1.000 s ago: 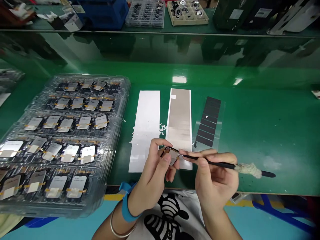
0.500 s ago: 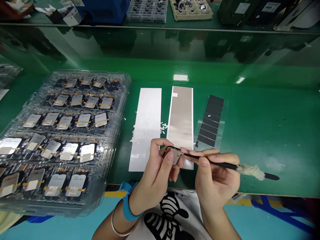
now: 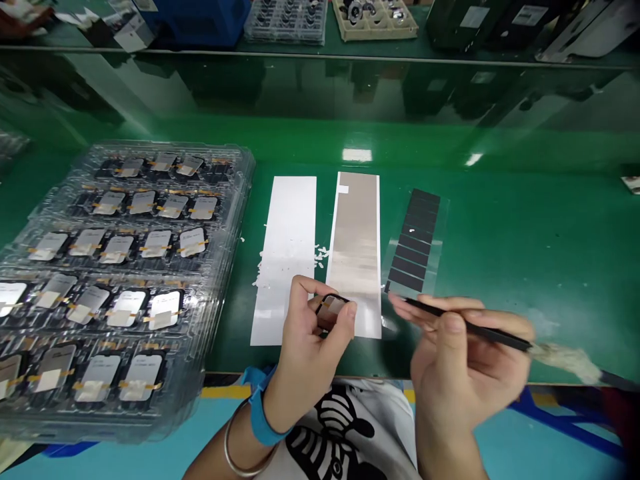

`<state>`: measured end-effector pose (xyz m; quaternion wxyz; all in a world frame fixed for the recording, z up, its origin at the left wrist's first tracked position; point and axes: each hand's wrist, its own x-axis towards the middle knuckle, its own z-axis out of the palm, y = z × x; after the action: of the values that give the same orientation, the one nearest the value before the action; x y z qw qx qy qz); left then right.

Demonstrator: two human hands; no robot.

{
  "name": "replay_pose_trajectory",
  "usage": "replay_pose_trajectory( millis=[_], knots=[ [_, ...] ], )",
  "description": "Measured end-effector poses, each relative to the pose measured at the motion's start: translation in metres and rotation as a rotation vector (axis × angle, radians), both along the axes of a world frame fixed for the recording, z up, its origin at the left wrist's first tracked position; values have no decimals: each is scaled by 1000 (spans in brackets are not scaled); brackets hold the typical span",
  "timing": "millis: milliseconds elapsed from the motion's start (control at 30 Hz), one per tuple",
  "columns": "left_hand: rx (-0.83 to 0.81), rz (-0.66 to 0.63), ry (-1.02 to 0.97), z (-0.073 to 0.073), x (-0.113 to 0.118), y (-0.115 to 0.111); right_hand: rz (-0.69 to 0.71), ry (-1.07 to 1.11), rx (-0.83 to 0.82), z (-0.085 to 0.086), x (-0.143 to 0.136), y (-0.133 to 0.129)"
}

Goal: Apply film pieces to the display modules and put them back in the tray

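Observation:
My left hand (image 3: 310,347) is closed around the edges of a small rounded display module (image 3: 331,306), dark-rimmed with a silvery back. Partly covered by the fingers, it is held tilted above the bench. Black tweezers (image 3: 493,333), with pale wrapping around their rear end, are pinched in my right hand (image 3: 465,367). Their tip lies at the lower left corner of a clear sheet of black adhesive strips (image 3: 413,250). Whether the tip grips anything is too small to tell. Between the hands and that sheet lies a silver-grey strip sheet (image 3: 355,233) with white edges.
Stacked clear plastic trays (image 3: 220,267) at the left hold several similar modules. A white sheet (image 3: 290,227) lies beside the silver-grey one, with white scraps (image 3: 321,255) scattered around it. Behind, a raised shelf carries a blue box (image 3: 200,20) and a compartment box of parts (image 3: 375,30).
My right hand has moved right with the tweezers, away from the module and to the black strip sheet. My left hand still holds the module, its thumb shifted to the near right edge.

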<state>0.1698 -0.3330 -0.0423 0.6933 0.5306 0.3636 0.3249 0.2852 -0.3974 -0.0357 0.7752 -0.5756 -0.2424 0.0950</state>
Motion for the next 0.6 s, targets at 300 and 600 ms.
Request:
replay_pose_trajectory(
  millis=[300, 600],
  knots=[
    [284, -368, 301, 5, 17, -2, 115, -35, -439, -14, 46, -18],
    [430, -369, 412, 3, 21, -1, 166, -15, -449, -21, 42, -14]
  ],
)
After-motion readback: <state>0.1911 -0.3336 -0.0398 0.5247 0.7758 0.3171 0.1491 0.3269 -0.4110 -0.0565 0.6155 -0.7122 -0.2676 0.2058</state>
